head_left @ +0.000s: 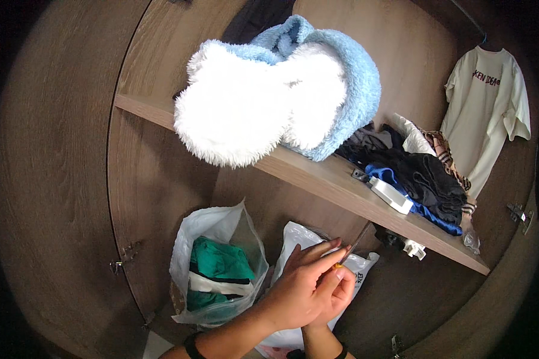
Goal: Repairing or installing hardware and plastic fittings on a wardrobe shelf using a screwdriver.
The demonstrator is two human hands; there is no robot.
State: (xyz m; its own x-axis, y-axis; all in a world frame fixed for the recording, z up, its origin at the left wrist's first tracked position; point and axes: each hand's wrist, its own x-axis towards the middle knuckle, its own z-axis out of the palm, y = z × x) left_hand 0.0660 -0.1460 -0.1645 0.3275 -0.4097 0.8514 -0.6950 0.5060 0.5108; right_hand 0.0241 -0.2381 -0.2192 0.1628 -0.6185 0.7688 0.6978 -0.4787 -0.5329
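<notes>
My two hands meet low in the middle of the view, in front of the cabinet's lower compartment. Between their fingertips is a thin dark rod (359,240) with a small yellow end, much like a slim screwdriver. It slants up and right toward the shelf's underside. My left hand (298,290) crosses in front, its upper fingers reaching along the rod and its thumb side bent in at the yellow end. Curled fingers of my right hand (340,293) close round that same end, partly hidden by the left. Under the shelf, right of the rod, is a white fitting (414,249).
A fluffy blue-and-white plush item (233,107) overhangs the wooden shelf edge (317,182). Dark clothes (425,179) and a white block (391,196) lie to its right. Below stand a bag of green cloth (221,263) and a white plastic bag (293,236). A pale T-shirt (485,113) hangs right.
</notes>
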